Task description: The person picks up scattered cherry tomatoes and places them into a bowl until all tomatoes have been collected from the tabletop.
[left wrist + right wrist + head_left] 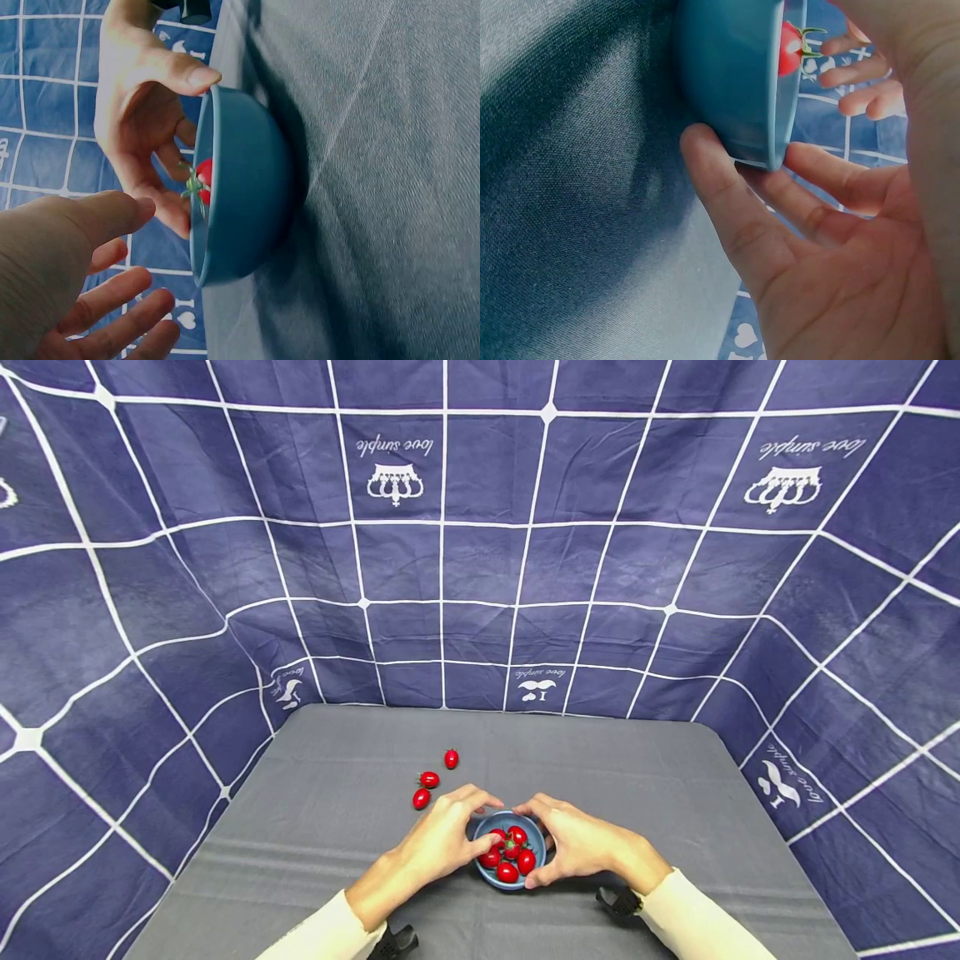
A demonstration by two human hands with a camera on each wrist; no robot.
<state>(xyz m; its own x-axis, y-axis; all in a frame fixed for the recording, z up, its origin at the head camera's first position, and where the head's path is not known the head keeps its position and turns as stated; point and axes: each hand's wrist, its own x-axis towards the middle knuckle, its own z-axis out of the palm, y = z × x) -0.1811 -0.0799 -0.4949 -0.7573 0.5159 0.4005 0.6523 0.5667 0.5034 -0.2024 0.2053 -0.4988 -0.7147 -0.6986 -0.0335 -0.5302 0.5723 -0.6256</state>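
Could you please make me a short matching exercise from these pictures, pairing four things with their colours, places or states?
1. Bowl
2. Right hand
3. Table
4. Loose tomatoes

A. Grey, beneath the bowl
B. Red, left of the bowl
C. Blue, with more tomatoes inside
D. Touching the bowl's rim

Pairs: 1-C, 2-D, 3-A, 4-B.

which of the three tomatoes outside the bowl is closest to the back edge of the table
The rightmost loose tomato in the head view: it lies farthest back, apart from the middle tomato and front tomato, which sit close together.
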